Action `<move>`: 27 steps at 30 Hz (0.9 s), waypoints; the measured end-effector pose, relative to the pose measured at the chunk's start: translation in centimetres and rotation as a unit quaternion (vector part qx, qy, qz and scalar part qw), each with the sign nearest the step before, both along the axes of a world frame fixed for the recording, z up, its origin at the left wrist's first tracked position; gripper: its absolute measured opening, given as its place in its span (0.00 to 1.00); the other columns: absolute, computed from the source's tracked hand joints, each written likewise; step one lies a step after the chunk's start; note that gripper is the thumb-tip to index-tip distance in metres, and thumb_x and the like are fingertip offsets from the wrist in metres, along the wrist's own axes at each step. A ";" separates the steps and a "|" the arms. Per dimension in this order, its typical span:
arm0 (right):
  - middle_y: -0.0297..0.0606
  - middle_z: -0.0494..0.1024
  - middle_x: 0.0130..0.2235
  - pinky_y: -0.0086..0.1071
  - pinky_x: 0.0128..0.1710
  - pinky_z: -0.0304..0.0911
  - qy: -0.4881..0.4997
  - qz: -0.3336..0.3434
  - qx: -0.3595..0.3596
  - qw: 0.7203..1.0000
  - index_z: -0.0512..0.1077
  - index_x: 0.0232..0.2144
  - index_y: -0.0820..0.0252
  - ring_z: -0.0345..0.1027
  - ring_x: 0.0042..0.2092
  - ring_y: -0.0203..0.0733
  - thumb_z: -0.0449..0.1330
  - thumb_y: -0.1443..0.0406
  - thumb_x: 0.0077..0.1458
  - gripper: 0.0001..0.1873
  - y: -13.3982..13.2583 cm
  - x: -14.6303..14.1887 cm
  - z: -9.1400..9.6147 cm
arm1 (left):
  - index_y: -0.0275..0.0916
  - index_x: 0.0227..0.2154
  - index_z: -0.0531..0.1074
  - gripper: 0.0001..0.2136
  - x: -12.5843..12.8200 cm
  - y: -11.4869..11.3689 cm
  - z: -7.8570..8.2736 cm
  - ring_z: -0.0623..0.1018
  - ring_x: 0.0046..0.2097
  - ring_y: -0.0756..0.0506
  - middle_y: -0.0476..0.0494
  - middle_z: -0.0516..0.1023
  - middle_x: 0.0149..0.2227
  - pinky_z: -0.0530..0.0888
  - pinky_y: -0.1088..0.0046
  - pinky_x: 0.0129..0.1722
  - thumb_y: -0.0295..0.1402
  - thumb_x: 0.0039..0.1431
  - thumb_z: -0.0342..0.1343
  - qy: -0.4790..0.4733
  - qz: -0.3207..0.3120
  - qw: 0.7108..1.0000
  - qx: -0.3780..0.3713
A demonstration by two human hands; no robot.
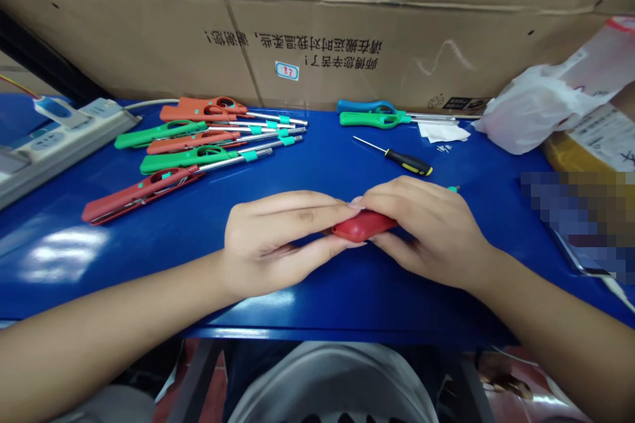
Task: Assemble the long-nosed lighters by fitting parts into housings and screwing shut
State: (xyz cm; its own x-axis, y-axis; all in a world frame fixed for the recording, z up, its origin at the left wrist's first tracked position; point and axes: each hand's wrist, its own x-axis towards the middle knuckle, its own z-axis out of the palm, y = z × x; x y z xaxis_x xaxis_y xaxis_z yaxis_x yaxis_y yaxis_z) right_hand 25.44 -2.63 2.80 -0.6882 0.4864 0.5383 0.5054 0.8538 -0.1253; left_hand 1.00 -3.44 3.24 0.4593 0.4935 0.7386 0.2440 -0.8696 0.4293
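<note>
Both my hands meet over the blue table around a red lighter (pixel 363 226), whose rounded handle end shows between the fingertips. My left hand (pixel 282 241) pinches that end from the left, thumb below and fingers above. Wrapped over its other part is my right hand (pixel 426 228), which hides most of it. A small green piece (pixel 453 189) peeks out behind the right hand; I cannot tell whether it belongs to the lighter. Just beyond the right hand lies a black and yellow screwdriver (pixel 409 161), its tip pointing to the back left.
Several long-nosed lighters (pixel 183 157), red, orange and green, lie at the left. Blue and green lighters (pixel 370 119) lie at the back near white paper (pixel 443 132). A power strip (pixel 54 139), a cardboard box (pixel 297 13), a plastic bag (pixel 536 106) and a phone (pixel 570 231) surround the work area.
</note>
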 end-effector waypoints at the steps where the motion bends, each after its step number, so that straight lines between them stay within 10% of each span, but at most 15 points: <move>1: 0.44 0.83 0.46 0.38 0.46 0.70 0.008 -0.006 0.008 1.000 0.72 0.51 0.64 0.77 0.46 0.46 0.61 0.64 0.66 0.14 -0.2 -0.2 0.0 | 0.33 0.45 0.81 0.11 0.0 0.0 0.0 0.85 0.43 0.50 0.42 0.86 0.44 0.79 0.84 0.50 0.23 0.60 0.67 0.007 0.004 1.000 0.005; 22: 0.49 0.84 0.43 0.39 0.41 0.71 -0.060 -0.050 0.106 0.991 0.74 0.49 0.72 0.76 0.40 0.48 0.56 0.73 0.65 0.12 -0.5 -0.9 -1.0 | 0.29 0.50 0.77 0.14 -0.2 0.9 -2.0 0.86 0.48 0.46 0.35 0.85 0.47 0.81 0.76 0.55 0.24 0.61 0.66 0.107 0.074 0.974 0.185; 27: 0.45 0.83 0.42 0.39 0.38 0.70 -0.066 -0.076 0.057 0.993 0.74 0.44 0.66 0.77 0.41 0.48 0.56 0.68 0.67 0.09 0.1 -0.8 -1.2 | 0.35 0.45 0.82 0.10 0.7 1.2 -2.2 0.86 0.44 0.47 0.41 0.86 0.45 0.83 0.78 0.48 0.27 0.60 0.67 0.041 0.064 0.997 -0.032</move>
State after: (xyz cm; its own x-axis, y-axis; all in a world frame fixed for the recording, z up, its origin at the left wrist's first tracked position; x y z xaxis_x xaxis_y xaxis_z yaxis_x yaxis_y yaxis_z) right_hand 24.65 -2.55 1.60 -0.6798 0.5314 0.5054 0.6355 0.7708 0.0442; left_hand 1.71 -2.22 1.00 0.4471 0.5964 0.6666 0.3870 -0.8009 0.4570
